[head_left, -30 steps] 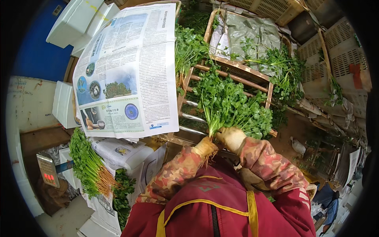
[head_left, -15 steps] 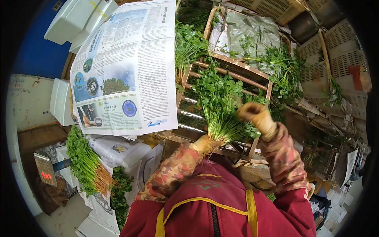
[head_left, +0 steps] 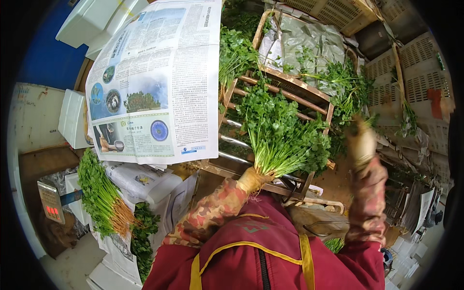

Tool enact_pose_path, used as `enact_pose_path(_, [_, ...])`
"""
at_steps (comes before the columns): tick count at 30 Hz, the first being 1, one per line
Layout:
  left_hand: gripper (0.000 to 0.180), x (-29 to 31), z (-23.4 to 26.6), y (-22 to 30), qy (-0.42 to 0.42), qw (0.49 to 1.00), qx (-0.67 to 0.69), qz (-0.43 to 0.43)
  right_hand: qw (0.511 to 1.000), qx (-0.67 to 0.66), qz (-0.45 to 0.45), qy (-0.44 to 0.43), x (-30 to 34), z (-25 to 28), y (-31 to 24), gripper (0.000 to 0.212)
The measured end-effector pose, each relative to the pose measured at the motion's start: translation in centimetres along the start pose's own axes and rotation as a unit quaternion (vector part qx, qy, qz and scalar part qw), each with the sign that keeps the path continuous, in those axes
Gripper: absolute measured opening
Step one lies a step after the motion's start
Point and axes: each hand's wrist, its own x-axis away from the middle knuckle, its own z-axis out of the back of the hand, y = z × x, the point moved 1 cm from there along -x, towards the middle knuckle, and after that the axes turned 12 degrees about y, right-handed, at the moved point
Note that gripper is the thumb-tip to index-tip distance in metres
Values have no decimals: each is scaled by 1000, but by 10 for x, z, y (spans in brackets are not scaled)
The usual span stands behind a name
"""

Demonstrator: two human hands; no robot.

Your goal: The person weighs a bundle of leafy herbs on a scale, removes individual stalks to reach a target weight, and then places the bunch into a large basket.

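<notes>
At far left, a display unit with red digits (head_left: 50, 209) stands beside a rooted bundle of greens (head_left: 104, 193), which lies on the slant, leaves toward the upper left and reddish-brown roots toward the lower right. Next, a broad newspaper sheet (head_left: 193, 96) spreads across the upper left, its lower edge above the rooted bundle and its right edge beside the held bunch.

At centre, the left hand (head_left: 252, 180) pinches the held bunch of leafy greens (head_left: 282, 130) at its root end, the grip pressed together around the gathered stem bases. The long axis of the held bunch runs up and slightly right from this grip; the leaves fan out beyond the fingers, over the bars of a rusty metal rack (head_left: 330, 118).

To the right, the right hand (head_left: 361, 147) is raised well apart from the left hand and the held bunch. Motion blurs it, and whether its grip is spread or pinching anything cannot be told. Loose greens (head_left: 343, 89) trail over the right side of a plastic-covered basket (head_left: 305, 43), up and slightly left of the right hand, which is the nearer hand to them; contact cannot be made out.
</notes>
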Motion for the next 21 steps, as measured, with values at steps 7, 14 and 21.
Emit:
enact_pose_path(7, [31,-3,12,-14,4,999,-38,1,908,-118,17,-403,106,-92,-156,44])
enact_pose_path(14, [27,-8,8,-9,-2,998,-51,43,749,-424,-341,-377,118,-105,-132,17])
enact_pose_path(21, [33,-16,28,-32,-133,896,361,221,921,-251,288,-80,118,-13,-154,65])
